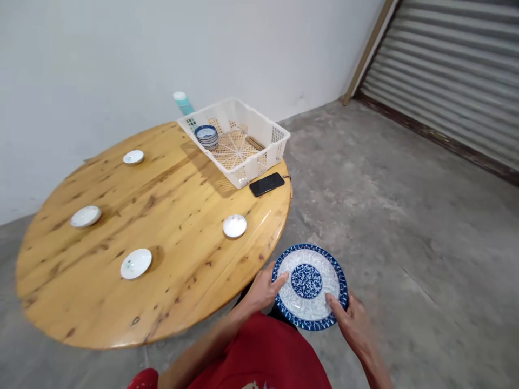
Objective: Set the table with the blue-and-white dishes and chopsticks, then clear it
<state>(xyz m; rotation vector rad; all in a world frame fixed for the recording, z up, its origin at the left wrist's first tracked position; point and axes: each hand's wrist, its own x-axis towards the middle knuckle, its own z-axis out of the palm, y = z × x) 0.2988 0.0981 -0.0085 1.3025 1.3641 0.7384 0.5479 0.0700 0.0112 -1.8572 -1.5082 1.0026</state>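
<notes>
I hold a blue and white patterned plate (310, 285) in both hands, just off the near right edge of the round wooden table (170, 227). My left hand (263, 290) grips the plate's left rim, thumb on top. My right hand (353, 320) grips its lower right rim, thumb on top. Beneath the plate there seems to be more dishware, though I cannot make it out.
Several small white saucers (234, 226) (135, 263) (85, 216) (133, 156) lie spread on the table. A white plastic basket (259, 141) at the far edge holds stacked blue bowls (206, 136). A black phone (266, 184) lies beside it, a teal bottle (183, 102) behind. Concrete floor and a roller shutter (454, 70) are to the right.
</notes>
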